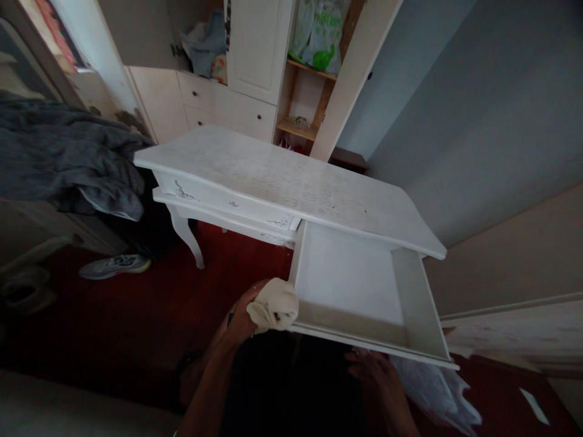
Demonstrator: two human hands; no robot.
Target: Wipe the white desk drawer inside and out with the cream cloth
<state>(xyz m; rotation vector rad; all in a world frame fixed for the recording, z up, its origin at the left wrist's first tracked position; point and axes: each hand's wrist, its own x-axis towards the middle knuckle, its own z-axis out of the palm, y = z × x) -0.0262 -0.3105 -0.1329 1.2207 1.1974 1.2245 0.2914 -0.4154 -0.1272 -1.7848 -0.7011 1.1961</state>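
A cream cloth (pixel 276 305) is bunched in my left hand (pixel 246 312), whose fingers are closed on it. The cloth lies against the front left corner of a pulled-out white drawer (pixel 403 340). Below the drawer's front edge, in shadow, is my right hand (pixel 376 370); its fingers look stretched out and slightly apart, close to the drawer front. The drawer's inside shows a bare white bottom. It juts from a white desk (pixel 273 170) with curved edges, whose top has smudges and a few dark specks. A second drawer (pixel 228 203), on the left, is closed.
A white wardrobe (pixel 259 54) with open doors stands behind the desk, bags (pixel 319 36) on its shelf. Grey clothing (pixel 68 158) is heaped at left, above a sneaker (pixel 116 266) on the red floor (pixel 237 261). A plastic bag (pixel 437 388) lies at lower right, near a wall.
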